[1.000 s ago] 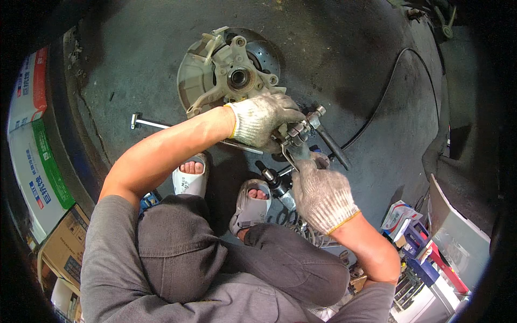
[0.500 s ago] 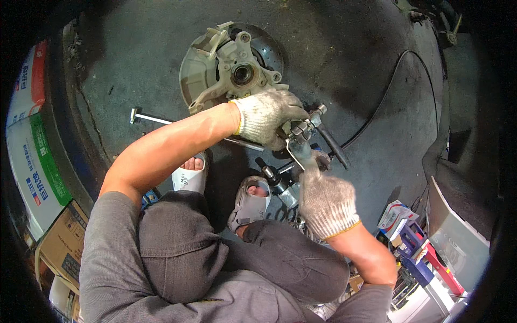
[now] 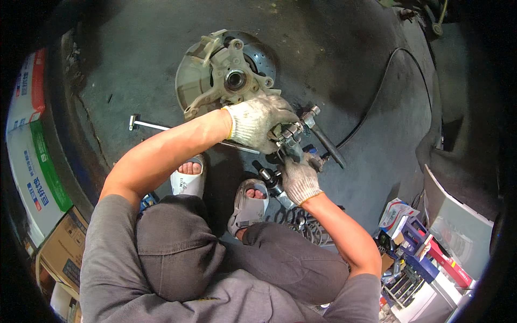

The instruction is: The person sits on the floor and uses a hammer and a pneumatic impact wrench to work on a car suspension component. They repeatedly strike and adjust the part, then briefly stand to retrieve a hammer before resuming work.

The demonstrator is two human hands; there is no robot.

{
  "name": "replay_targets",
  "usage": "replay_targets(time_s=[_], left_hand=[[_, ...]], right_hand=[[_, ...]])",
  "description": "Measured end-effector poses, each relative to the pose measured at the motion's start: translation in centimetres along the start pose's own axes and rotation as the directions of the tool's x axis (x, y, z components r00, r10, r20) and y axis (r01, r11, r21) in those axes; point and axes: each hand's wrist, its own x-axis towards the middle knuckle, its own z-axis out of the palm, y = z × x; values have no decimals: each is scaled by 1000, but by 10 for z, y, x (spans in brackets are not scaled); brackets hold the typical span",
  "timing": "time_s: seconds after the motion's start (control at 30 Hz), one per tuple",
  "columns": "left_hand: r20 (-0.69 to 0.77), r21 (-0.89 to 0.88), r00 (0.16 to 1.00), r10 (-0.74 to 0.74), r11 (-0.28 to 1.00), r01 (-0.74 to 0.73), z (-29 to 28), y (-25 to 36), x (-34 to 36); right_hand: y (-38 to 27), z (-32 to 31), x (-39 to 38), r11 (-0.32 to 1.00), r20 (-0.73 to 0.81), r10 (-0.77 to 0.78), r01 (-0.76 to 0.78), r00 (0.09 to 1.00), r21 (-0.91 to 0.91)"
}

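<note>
My left hand [image 3: 261,121], in a white knit glove, is closed around a chunky metal part [image 3: 291,132] with angular faces. Just below it, my gloved right hand [image 3: 300,178] is closed, its fingers up against that part; a greyish piece shows at the fingertips, too hidden to name. Beyond my left hand a steering knuckle [image 3: 235,79] with a round hub bore lies on the floor, joined to a dust shield [image 3: 188,81] and a drilled brake disc [image 3: 261,59]. Right of the metal part lies a dark bar [image 3: 328,145] with a silver end piece.
A long silver bar tool [image 3: 151,125] lies on the floor under my left forearm. Near my right foot are a black-and-silver cylindrical tool [image 3: 274,185] and several metal rings [image 3: 315,231]. A black cable [image 3: 377,89] curves at right. Boxes [image 3: 40,167] line the left side.
My right hand has moved up and left, closer to the metal part in my left hand. The thin bent silver piece between the hands no longer shows. The view has shifted slightly.
</note>
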Motion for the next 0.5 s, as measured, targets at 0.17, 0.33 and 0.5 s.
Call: replay_targets(time_s=[0.17,0.33,0.5], left_hand=[[-71,-2,992,102,995,-102,-2,-2,1],[58,-34,998,-1,999,3,-6,1,0],[84,-16,996,-14,1000,16,-8,-1,0]], right_hand=[[-10,-6,12,996,107,43,-51,993,71],[-5,-10,2,991,-31,-118,116,993,-69],[-29,-68,-26,994,102,-68,58,992,94]])
